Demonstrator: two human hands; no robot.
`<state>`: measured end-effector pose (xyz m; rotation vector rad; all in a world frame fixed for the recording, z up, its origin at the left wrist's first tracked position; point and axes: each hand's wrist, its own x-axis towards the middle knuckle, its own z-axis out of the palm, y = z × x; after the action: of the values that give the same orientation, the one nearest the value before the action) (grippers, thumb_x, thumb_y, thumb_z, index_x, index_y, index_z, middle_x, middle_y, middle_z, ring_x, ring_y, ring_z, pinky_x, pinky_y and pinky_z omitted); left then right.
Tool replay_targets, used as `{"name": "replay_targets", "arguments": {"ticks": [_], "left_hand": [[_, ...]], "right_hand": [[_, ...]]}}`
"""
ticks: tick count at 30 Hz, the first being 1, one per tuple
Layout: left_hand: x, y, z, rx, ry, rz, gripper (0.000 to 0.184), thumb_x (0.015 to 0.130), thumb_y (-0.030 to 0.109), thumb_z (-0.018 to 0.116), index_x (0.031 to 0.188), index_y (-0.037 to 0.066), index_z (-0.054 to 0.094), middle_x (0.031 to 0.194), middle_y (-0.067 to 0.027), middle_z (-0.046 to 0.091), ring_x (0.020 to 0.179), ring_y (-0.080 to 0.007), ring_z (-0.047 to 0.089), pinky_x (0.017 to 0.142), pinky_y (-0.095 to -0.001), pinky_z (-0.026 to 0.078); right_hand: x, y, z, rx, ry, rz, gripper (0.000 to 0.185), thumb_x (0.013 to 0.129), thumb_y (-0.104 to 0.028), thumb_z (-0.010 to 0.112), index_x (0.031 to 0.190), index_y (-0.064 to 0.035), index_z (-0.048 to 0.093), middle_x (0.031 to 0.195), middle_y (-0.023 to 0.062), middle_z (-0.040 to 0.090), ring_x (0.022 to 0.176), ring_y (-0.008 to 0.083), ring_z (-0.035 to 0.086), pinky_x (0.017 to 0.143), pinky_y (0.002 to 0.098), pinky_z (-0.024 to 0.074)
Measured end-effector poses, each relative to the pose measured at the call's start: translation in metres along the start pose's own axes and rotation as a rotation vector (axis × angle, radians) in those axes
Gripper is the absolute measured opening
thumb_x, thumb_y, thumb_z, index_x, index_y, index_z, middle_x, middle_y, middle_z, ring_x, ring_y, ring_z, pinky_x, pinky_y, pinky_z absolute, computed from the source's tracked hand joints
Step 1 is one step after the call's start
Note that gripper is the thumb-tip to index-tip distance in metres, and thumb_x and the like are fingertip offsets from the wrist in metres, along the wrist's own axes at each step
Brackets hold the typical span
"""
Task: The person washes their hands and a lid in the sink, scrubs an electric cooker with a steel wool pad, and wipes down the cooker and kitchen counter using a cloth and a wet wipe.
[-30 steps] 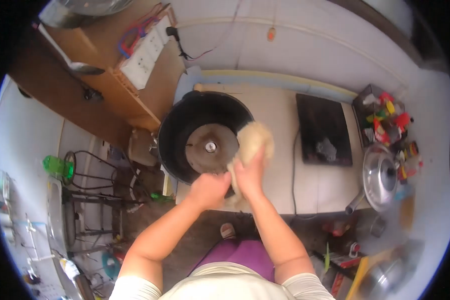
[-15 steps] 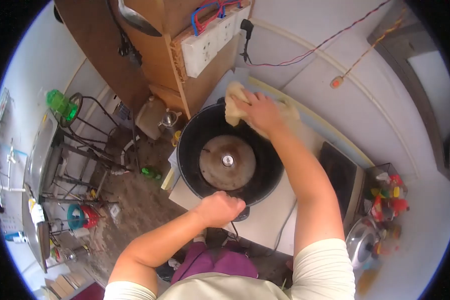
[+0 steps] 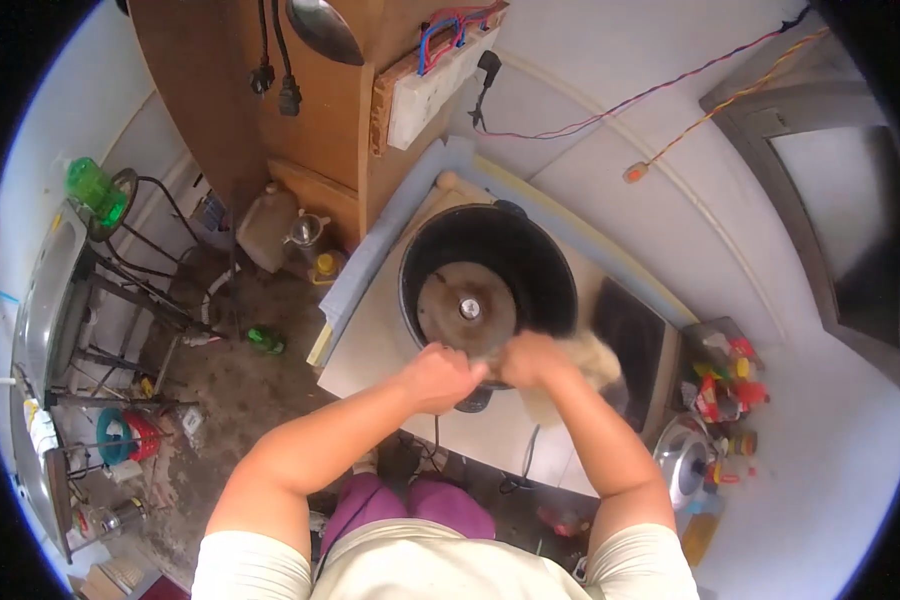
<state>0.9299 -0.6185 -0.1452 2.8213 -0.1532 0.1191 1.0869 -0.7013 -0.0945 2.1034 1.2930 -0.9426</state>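
A large black rice cooker body (image 3: 545, 260) stands on the pale countertop, its inner pot out, so a brownish heating plate (image 3: 440, 310) with a shiny metal centre shows at the bottom. My left hand (image 3: 442, 378) is closed on the near rim of the cooker. Just right of it, my right hand (image 3: 532, 360) is closed on a cream cloth (image 3: 592, 360), pressed at the near right part of the rim. The loose end of the cloth hangs out to the right over the counter and is blurred. Below the rim, a black side handle (image 3: 475, 401) sticks out.
A dark flat cooktop (image 3: 625, 335) lies right of the cooker. Beyond it are a metal lid (image 3: 683, 465) and a basket of packets (image 3: 720, 390). A socket board (image 3: 435, 90) is fixed to the wooden cabinet. A green bottle (image 3: 265, 338) lies on the floor.
My right hand has brought the cloth from the far rim of the cooker round to the near right rim, close to my left hand. My left hand stays on the near rim. The view has shifted.
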Motion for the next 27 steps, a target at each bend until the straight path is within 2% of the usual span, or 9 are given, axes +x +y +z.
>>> {"name": "replay_targets", "arguments": {"ticks": [3, 5, 7, 10, 13, 17, 20, 23, 27], "left_hand": [[-0.003, 0.0, 0.004, -0.031, 0.149, 0.074, 0.017, 0.063, 0.012, 0.059, 0.073, 0.006, 0.047, 0.061, -0.0096, 0.054, 0.058, -0.0261, 0.059, 0.053, -0.0374, 0.045], [-0.006, 0.003, 0.011, -0.07, 0.188, 0.1, 0.016, 0.064, 0.012, 0.059, 0.071, 0.007, 0.046, 0.06, -0.0093, 0.054, 0.057, -0.0254, 0.059, 0.052, -0.0364, 0.045], [-0.005, 0.001, 0.015, -0.066, 0.226, 0.108, 0.015, 0.064, 0.012, 0.058, 0.069, 0.007, 0.046, 0.059, -0.0086, 0.053, 0.055, -0.0243, 0.058, 0.051, -0.0354, 0.044], [-0.007, 0.003, 0.02, -0.037, 0.293, 0.105, 0.014, 0.064, 0.014, 0.058, 0.067, 0.008, 0.045, 0.057, -0.0067, 0.051, 0.051, -0.022, 0.056, 0.049, -0.0338, 0.043], [-0.009, 0.005, 0.027, -0.028, 0.389, 0.091, 0.015, 0.063, 0.015, 0.057, 0.065, 0.009, 0.044, 0.054, -0.0051, 0.048, 0.048, -0.0196, 0.053, 0.047, -0.0322, 0.041], [-0.006, 0.007, 0.029, 0.026, 0.459, 0.037, 0.015, 0.063, 0.016, 0.057, 0.063, 0.01, 0.044, 0.053, -0.0044, 0.046, 0.047, -0.0181, 0.051, 0.044, -0.0309, 0.037], [-0.006, 0.008, 0.033, 0.047, 0.456, 0.017, 0.014, 0.063, 0.016, 0.057, 0.063, 0.01, 0.044, 0.053, -0.0045, 0.046, 0.047, -0.0183, 0.051, 0.044, -0.0308, 0.036], [-0.007, 0.009, 0.031, 0.046, 0.448, 0.017, 0.014, 0.063, 0.015, 0.057, 0.063, 0.01, 0.044, 0.053, -0.0048, 0.046, 0.048, -0.0185, 0.052, 0.044, -0.0314, 0.036], [-0.007, 0.007, 0.027, 0.047, 0.402, 0.046, 0.012, 0.064, 0.015, 0.056, 0.064, 0.01, 0.045, 0.055, -0.0055, 0.048, 0.048, -0.0191, 0.052, 0.045, -0.0322, 0.037]], "right_hand": [[0.017, 0.021, 0.012, -0.04, 0.028, -0.097, 0.037, 0.076, -0.032, 0.056, 0.102, -0.0076, 0.065, 0.109, 0.006, 0.063, 0.098, 0.0255, 0.061, 0.078, 0.0393, 0.0482], [0.032, 0.031, 0.002, -0.354, 0.045, 0.084, 0.03, 0.08, -0.028, 0.054, 0.101, -0.0106, 0.066, 0.106, 0.0039, 0.064, 0.102, 0.0245, 0.058, 0.079, 0.0388, 0.0461], [0.065, 0.049, 0.002, -0.571, 0.381, 0.163, 0.021, 0.082, -0.021, 0.052, 0.094, -0.015, 0.068, 0.101, -0.0002, 0.064, 0.106, 0.0198, 0.047, 0.079, 0.0343, 0.0377], [0.091, 0.058, -0.011, -0.78, 0.815, -0.122, 0.025, 0.079, -0.022, 0.052, 0.095, -0.0111, 0.068, 0.128, 0.0007, 0.047, 0.11, 0.0208, 0.043, 0.079, 0.0382, 0.0362], [0.125, 0.06, -0.005, -0.817, 0.765, -0.126, 0.032, 0.081, -0.022, 0.051, 0.109, -0.0095, 0.062, 0.136, 0.0011, 0.036, 0.116, 0.0226, 0.039, 0.086, 0.0385, 0.035], [0.143, 0.055, 0.039, -0.482, 0.703, -0.003, 0.038, 0.076, -0.015, 0.053, 0.113, -0.0062, 0.057, 0.107, 0.0098, 0.056, 0.097, 0.0264, 0.055, 0.076, 0.0405, 0.0433], [0.151, 0.059, 0.081, -0.366, 0.47, 0.213, 0.038, 0.076, -0.018, 0.053, 0.111, -0.0053, 0.058, 0.104, 0.0126, 0.059, 0.094, 0.028, 0.058, 0.079, 0.0428, 0.045], [0.107, 0.017, 0.053, -0.378, -0.08, 0.132, 0.036, 0.075, -0.022, 0.053, 0.106, -0.0037, 0.061, 0.108, 0.0151, 0.06, 0.098, 0.0298, 0.058, 0.08, 0.0421, 0.046], [0.109, 0.0, 0.057, -0.1, -0.248, -0.236, 0.031, 0.076, -0.022, 0.056, 0.1, -0.0046, 0.064, 0.109, 0.0143, 0.061, 0.096, 0.0251, 0.059, 0.08, 0.0375, 0.0453]]}}
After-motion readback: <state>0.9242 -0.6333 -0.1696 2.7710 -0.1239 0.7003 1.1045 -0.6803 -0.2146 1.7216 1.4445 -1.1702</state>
